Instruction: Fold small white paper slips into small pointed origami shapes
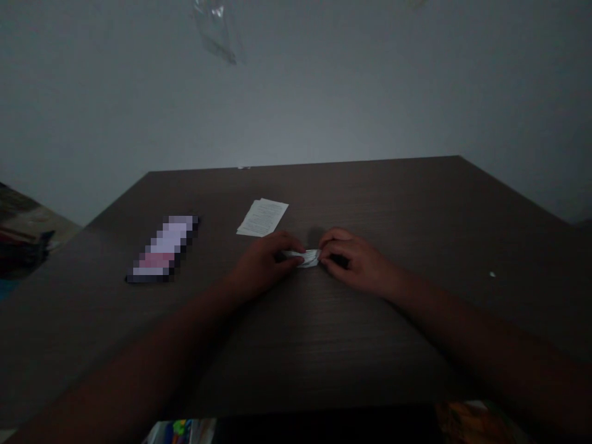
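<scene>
A small folded piece of paper (311,258), white with creases along it, lies between my hands near the middle of the dark table (296,333). My left hand (268,262) pinches its left end between thumb and fingers. At the right end, the fingertips and thumb of my right hand (354,259) are closed on the paper's edge. Parts of the paper are hidden under the fingers. Just beyond my left hand is a small stack of printed paper sheets (263,217), lying flat.
A phone (163,250) with a blurred-out screen lies on the table's left side. A tiny white scrap (493,274) is at the right. Behind the table rises a grey wall (296,92) with a clear plastic bag (215,31) on it. Colourful items (178,431) show below the front edge.
</scene>
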Available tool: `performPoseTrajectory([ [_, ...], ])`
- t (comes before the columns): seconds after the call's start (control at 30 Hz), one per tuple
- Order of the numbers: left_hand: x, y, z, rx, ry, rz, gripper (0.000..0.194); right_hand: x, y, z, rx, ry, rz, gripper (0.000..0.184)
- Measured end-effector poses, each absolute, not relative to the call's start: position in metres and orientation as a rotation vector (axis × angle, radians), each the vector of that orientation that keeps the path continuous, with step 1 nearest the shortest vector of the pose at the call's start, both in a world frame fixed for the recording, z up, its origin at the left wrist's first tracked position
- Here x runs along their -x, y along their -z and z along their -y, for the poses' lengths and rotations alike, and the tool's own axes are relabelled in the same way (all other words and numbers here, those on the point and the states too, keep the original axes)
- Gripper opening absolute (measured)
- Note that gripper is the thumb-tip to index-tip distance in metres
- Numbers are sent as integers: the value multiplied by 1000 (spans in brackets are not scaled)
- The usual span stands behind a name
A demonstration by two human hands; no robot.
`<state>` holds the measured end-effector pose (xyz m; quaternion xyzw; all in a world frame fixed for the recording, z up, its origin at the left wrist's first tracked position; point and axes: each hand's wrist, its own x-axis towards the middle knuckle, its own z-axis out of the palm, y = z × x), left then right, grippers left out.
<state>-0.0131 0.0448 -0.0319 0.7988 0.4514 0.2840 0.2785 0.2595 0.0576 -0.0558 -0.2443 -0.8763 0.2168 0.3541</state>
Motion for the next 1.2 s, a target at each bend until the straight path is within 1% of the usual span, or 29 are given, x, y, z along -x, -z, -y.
performPoseTrajectory([
  [0.1,12,31,-43,-2168,-742,-1198,14,-259,55,-57,700,-583,2249,9],
  [0.3,8,32,-41,-2235,-786,-1078,8,-258,56,-57,743,-617,2254,13],
  [0.43,8,31,-42,-2262,-781,-1004,12,-260,56,-58,752,-613,2277,13],
  [0.53,8,31,-42,-2262,-790,-985,10,-261,58,-59,733,-596,2280,12],
  [0.7,8,36,-43,-2329,-803,-933,12,-259,61,-58,649,-558,2279,16],
  [0.8,10,39,-44,-2369,-814,-899,11,-259,62,-58,660,-566,2294,14],
  [1.0,17,31,-43,-2396,-730,-876,15,-259,59,-57,700,-564,2344,10],
  [1.2,20,28,-46,-2377,-657,-936,18,-259,61,-58,738,-556,2363,11],
])
